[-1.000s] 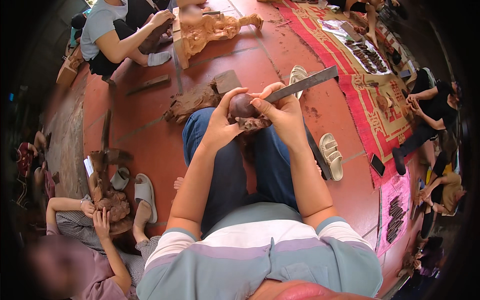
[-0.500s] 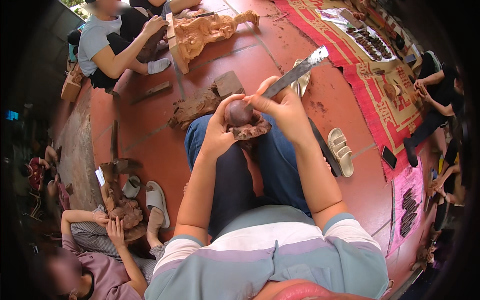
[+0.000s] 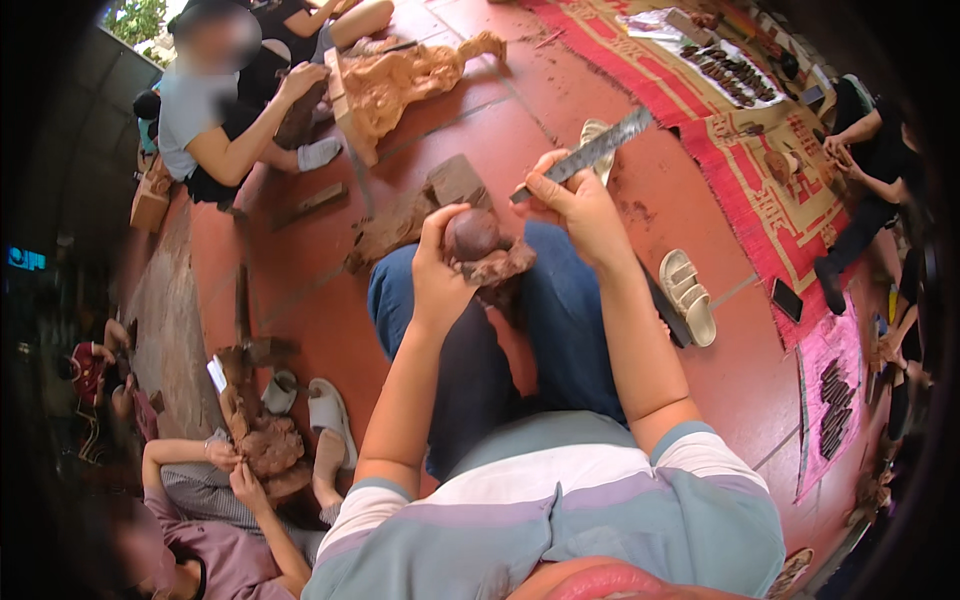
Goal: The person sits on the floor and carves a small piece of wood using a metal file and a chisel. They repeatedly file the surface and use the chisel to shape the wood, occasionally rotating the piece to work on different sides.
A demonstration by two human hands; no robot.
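Above my knees, my left hand (image 3: 438,275) is closed round the side of a reddish-brown wood carving (image 3: 505,264) with a smooth round ball (image 3: 474,236) on it. My fingers curl over the ball's far left edge. To the right of the carving and a little farther off, my right hand (image 3: 578,212) pinches a flat grey metal blade (image 3: 612,142) between thumb and fingers. The blade slants up to the right, and its lower end points toward the carving without touching it. My left palm hides part of the carving.
Beyond my knees lies a rough dark wood carving (image 3: 395,230). A large pale carved figure (image 3: 405,85) lies farther off, beside a seated person. Sandals (image 3: 687,298), a phone (image 3: 786,298) and a red patterned mat (image 3: 715,190) are to the right. Another person sits at near left with a carving (image 3: 272,448).
My right hand has drawn the blade away from the ball, and the blade now tilts flatter. My left hand still holds the carving, almost in place.
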